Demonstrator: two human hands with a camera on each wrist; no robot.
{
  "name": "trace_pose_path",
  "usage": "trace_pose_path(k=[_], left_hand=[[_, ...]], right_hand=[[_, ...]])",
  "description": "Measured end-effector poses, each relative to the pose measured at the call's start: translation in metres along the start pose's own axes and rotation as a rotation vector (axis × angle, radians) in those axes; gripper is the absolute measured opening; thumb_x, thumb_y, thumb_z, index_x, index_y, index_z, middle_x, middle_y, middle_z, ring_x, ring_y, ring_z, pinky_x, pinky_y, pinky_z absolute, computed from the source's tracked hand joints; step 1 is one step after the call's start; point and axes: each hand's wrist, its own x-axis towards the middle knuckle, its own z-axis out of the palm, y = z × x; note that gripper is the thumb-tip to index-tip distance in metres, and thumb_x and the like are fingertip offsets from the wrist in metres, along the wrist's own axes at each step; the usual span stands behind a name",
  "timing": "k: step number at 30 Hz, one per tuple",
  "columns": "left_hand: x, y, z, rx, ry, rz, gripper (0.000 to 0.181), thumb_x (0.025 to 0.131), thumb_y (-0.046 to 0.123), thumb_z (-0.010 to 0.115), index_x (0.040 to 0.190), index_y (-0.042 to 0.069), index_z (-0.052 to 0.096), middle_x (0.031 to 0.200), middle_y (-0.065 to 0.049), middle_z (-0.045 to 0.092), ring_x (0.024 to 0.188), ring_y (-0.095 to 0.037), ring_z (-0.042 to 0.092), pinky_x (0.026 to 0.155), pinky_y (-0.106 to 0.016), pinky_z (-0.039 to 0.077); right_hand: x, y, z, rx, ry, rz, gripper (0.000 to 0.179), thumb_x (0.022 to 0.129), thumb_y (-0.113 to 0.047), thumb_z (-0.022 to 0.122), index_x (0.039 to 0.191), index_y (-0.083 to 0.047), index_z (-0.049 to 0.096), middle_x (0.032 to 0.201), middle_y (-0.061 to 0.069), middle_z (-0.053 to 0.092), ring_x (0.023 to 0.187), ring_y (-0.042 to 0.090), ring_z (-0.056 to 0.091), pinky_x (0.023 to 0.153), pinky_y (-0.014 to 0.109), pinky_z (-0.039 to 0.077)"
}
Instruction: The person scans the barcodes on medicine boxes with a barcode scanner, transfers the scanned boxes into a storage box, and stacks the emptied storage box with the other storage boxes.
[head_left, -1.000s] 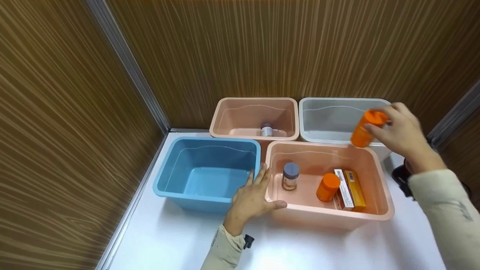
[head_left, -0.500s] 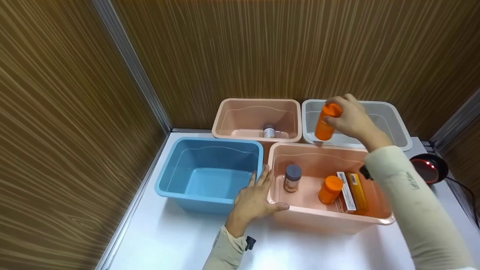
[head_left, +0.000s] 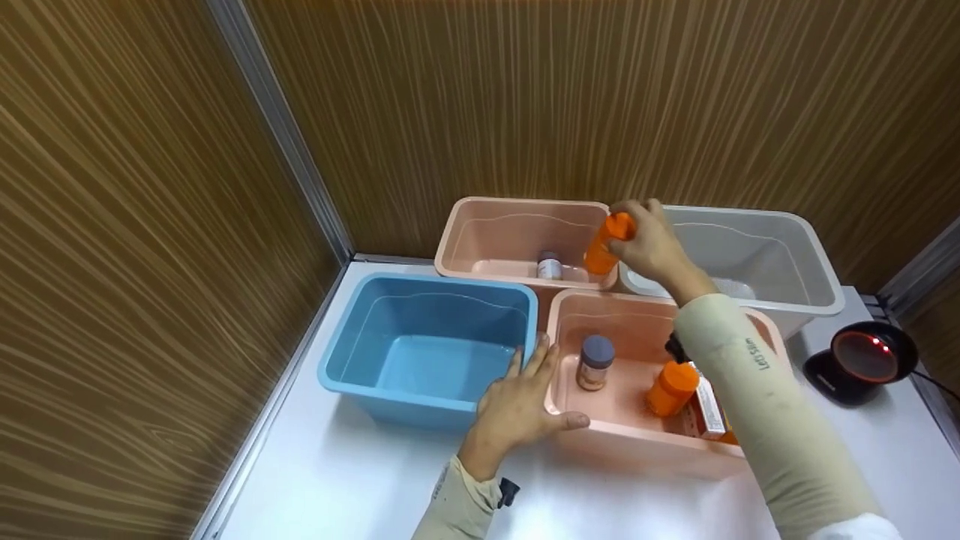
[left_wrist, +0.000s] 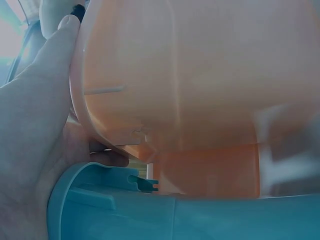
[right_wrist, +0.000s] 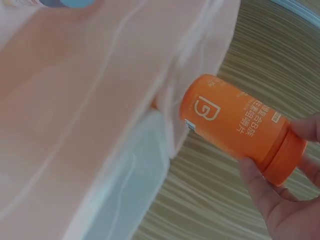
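My right hand (head_left: 654, 244) holds an orange pill bottle (head_left: 604, 247) by its cap end, over the right side of the rear pink bin (head_left: 517, 201). In the right wrist view that pill bottle (right_wrist: 230, 125) lies slanted, with white print showing and the thumb and fingers around its cap. My left hand (head_left: 517, 409) rests with spread fingers on the near left rim of the front pink bin (head_left: 637, 430), beside the blue bin (head_left: 360, 390). In the left wrist view the left hand (left_wrist: 35, 110) touches the rims of both bins.
A grey-capped bottle (head_left: 596, 362), another orange bottle (head_left: 673, 390) and a white box (head_left: 707, 412) stand in the front pink bin. A small white-labelled bottle (head_left: 549, 266) sits in the rear pink bin. A grey bin (head_left: 825, 300) and a black scanner (head_left: 862, 360) are at the right.
My right hand has carried the orange pill bottle leftward, from over the grey bin's side to above the rear pink bin. The left hand stays on the rim.
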Motion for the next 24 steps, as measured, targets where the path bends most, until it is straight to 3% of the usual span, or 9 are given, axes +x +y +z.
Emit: trace_pose_path(k=[3, 10, 15, 19, 24], left_hand=[[-0.001, 0.003, 0.000, -0.005, -0.001, -0.002, 0.112, 0.067, 0.090, 0.030, 0.153, 0.024, 0.004, 0.157, 0.007, -0.005, 0.141, -0.031, 0.005, 0.076, -0.042, 0.050], [-0.004, 0.005, 0.001, -0.001, 0.014, 0.016, 0.112, 0.067, 0.090, 0.030, 0.153, 0.023, 0.006, 0.158, 0.006, -0.003, 0.140, -0.034, 0.010, 0.063, -0.034, 0.050], [-0.006, 0.005, 0.001, 0.000, 0.020, 0.014, 0.112, 0.067, 0.090, 0.030, 0.153, 0.023, 0.004, 0.158, 0.005, -0.004, 0.140, -0.034, 0.010, 0.074, -0.041, 0.051], [-0.007, 0.007, 0.002, -0.004, 0.028, 0.021, 0.112, 0.069, 0.088, 0.036, 0.154, 0.021, 0.007, 0.158, 0.004, -0.003, 0.140, -0.033, 0.010, 0.071, -0.039, 0.051], [-0.007, 0.007, 0.001, 0.009, 0.024, 0.011, 0.113, 0.067, 0.090, 0.032, 0.153, 0.024, 0.004, 0.158, 0.006, -0.004, 0.140, -0.033, 0.011, 0.061, -0.031, 0.049]], right_hand=[[0.001, 0.005, 0.009, -0.011, -0.025, -0.013, 0.048, 0.081, -0.005, 0.068, 0.126, -0.003, 0.052, 0.116, 0.021, 0.038, 0.102, 0.039, 0.048, 0.090, 0.052, 0.043], [-0.004, 0.014, 0.028, -0.182, -0.112, -0.067, 0.047, 0.081, -0.013, 0.072, 0.125, -0.007, 0.057, 0.112, 0.020, 0.047, 0.092, 0.038, 0.051, 0.077, 0.051, 0.042], [-0.005, 0.023, 0.043, -0.273, -0.120, -0.152, 0.040, 0.079, -0.015, 0.073, 0.115, -0.001, 0.062, 0.105, 0.021, 0.051, 0.091, 0.040, 0.051, 0.078, 0.051, 0.042], [-0.006, 0.029, 0.049, -0.311, -0.120, -0.166, 0.036, 0.076, -0.015, 0.075, 0.107, 0.001, 0.065, 0.100, 0.021, 0.053, 0.091, 0.040, 0.050, 0.079, 0.051, 0.041], [-0.006, 0.031, 0.053, -0.328, -0.137, -0.153, 0.035, 0.075, -0.017, 0.074, 0.104, 0.001, 0.065, 0.098, 0.020, 0.054, 0.090, 0.039, 0.051, 0.077, 0.051, 0.041]])
